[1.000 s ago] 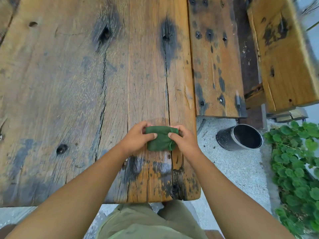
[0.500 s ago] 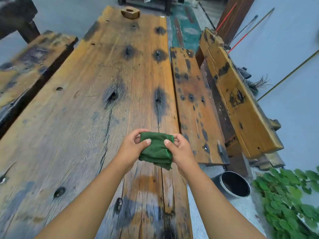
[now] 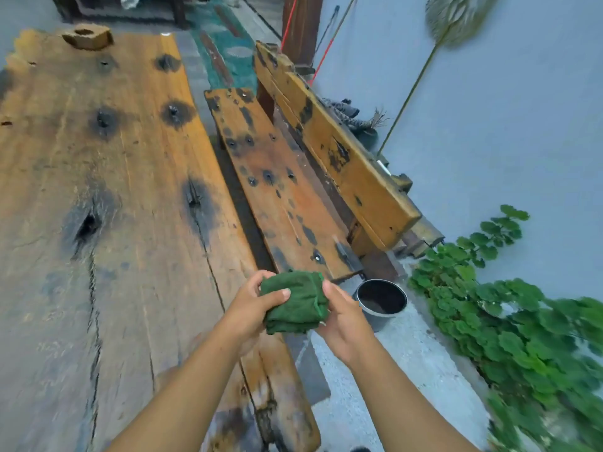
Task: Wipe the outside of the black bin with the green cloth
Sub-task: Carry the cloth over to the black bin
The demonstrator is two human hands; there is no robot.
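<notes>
Two hands, left (image 3: 248,308), right (image 3: 346,325), gripping green cloth (image 3: 293,300), black bin (image 3: 381,300) below

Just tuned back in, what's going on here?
A person holds the folded green cloth between the left hand and right hand, over the wooden table's edge. The black bin stands on the ground by the bench end. Neither hand touches it; wiping is not yet begun.

No text, label, brand, number or sign can be read anywhere in the view.
</notes>
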